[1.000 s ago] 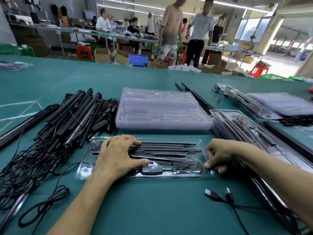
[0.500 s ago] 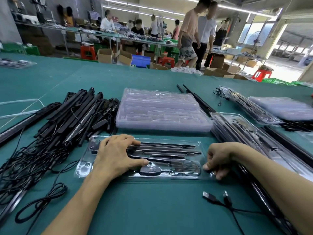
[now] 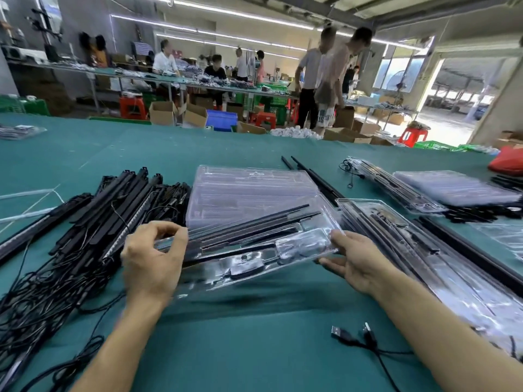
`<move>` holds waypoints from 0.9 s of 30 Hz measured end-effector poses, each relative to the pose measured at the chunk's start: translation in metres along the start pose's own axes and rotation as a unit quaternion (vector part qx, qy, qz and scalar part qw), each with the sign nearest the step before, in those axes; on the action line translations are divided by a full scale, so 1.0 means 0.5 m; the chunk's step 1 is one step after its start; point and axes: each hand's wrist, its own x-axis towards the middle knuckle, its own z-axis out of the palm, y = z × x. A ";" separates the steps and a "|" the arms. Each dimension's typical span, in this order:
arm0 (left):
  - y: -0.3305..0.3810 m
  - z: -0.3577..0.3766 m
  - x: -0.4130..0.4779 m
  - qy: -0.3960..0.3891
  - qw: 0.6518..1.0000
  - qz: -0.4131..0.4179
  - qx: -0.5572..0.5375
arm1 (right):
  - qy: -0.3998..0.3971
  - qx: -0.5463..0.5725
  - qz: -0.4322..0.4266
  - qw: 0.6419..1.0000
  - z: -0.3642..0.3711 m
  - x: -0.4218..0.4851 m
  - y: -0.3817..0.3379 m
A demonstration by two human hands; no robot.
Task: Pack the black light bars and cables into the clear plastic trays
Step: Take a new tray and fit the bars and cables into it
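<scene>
We hold the clear tray (image 3: 254, 261) above the green table (image 3: 254, 349), straight in front of us. Its long axis runs from near left to far right, with the right end raised. Our left hand (image 3: 152, 258) pinches the left end between curled fingers and thumb; our right hand (image 3: 359, 261) grips the right end, thumb on top and fingers beneath. The tray is glossy, transparent moulded plastic. Black light bars (image 3: 254, 224) lie lengthwise in its slots, a black controller (image 3: 246, 268) in the near channel, a coiled cable (image 3: 302, 246) in the right pocket. Blur leaves nothing on it legible. Just beyond lies a stack of empty trays (image 3: 249, 193), with loose bars (image 3: 107, 210) piled at left
</scene>
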 end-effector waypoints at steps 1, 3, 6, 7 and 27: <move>0.001 -0.011 0.009 -0.017 0.999 -0.001 0.045 | 0.024 0.018 -0.030 0.999 -0.002 0.002 -0.009; 0.002 -0.035 0.027 -0.082 0.982 -0.005 0.170 | 0.070 0.058 -0.075 0.993 -0.018 0.007 -0.038; 0.014 -0.058 0.051 -0.212 0.961 -0.120 0.133 | 0.107 0.136 -0.099 0.980 -0.041 0.012 -0.079; 0.025 -0.057 0.055 -0.247 0.950 -0.189 0.026 | 0.107 0.162 -0.100 0.976 -0.042 0.015 -0.087; 0.122 0.083 -0.010 -0.083 0.923 -0.228 -0.297 | -0.157 0.019 -0.050 0.986 0.285 -0.132 0.054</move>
